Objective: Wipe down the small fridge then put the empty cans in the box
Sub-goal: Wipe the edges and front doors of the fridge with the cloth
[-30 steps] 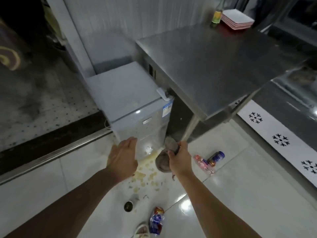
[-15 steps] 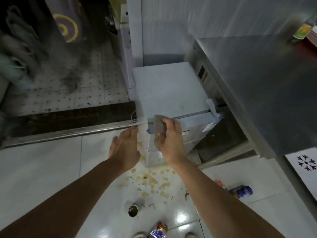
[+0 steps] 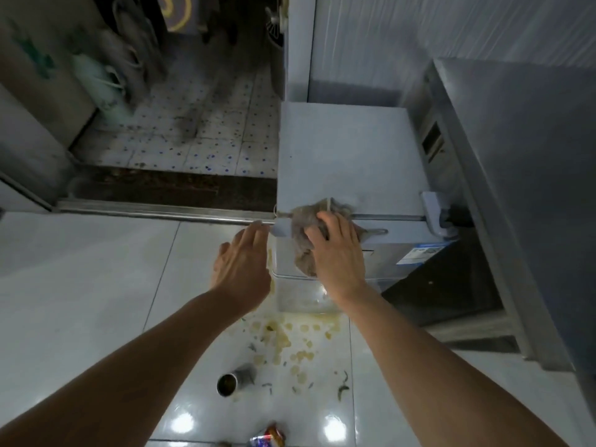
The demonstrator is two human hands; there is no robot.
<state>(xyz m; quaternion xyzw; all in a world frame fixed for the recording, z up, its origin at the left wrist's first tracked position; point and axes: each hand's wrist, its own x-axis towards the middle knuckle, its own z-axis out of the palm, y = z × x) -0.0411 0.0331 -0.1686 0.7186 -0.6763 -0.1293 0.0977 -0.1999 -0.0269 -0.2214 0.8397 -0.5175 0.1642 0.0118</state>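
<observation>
The small pale-blue fridge (image 3: 342,156) stands on the floor beside a steel table. My right hand (image 3: 338,253) presses a brownish-grey cloth (image 3: 304,250) against the top front edge of the fridge, with the cloth draped over the corner and down the door. My left hand (image 3: 242,266) hovers open just left of the fridge's front corner, fingers straight. An opened silver can (image 3: 233,380) lies on the floor below the hands. A red and blue can (image 3: 267,438) shows at the bottom edge.
A yellowish spill with scattered bits (image 3: 290,340) covers the white tiles in front of the fridge. The steel table (image 3: 532,156) stands to the right. A metal door threshold (image 3: 161,216) runs left, with a speckled tiled floor (image 3: 200,140) behind it.
My right hand lifted the cloth from the floor in front of the fridge up to the fridge's top front edge. The view swung left and closer. My left hand stayed open beside it.
</observation>
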